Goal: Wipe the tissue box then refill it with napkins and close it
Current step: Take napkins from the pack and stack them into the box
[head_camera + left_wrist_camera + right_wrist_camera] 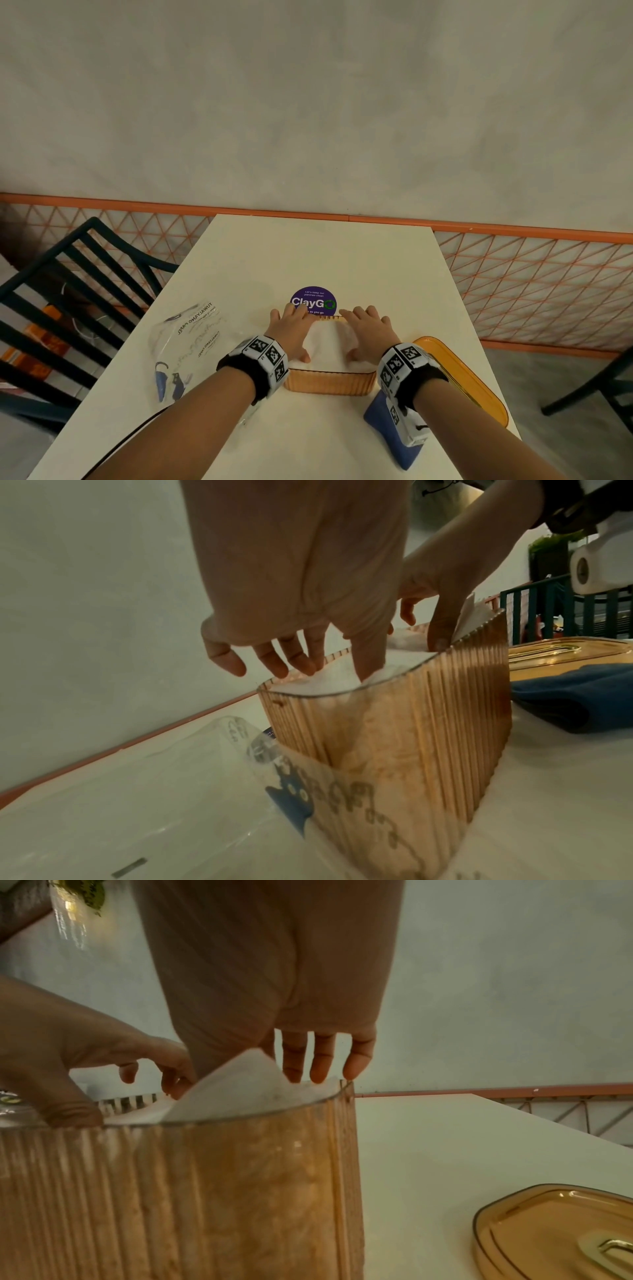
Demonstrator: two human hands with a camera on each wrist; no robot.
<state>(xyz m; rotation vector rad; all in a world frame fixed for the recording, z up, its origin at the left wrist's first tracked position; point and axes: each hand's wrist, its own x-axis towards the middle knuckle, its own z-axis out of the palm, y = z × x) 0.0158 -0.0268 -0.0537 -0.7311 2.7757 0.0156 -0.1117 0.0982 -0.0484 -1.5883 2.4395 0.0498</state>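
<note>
One ribbed amber tissue box stood mid-desk, filled with white napkins. Two hands pressed them down: left hand and right hand, each grip apart, fingers straight. One amber lid and one blue cloth lay right; one clear wrapper left.

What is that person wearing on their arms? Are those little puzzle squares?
Both arms are bare, with no sleeves. Each wrist has a black band carrying white blocks printed with black-and-white square codes. A white camera unit hangs under the right wrist, and a thin black cable runs along the left forearm.
</note>
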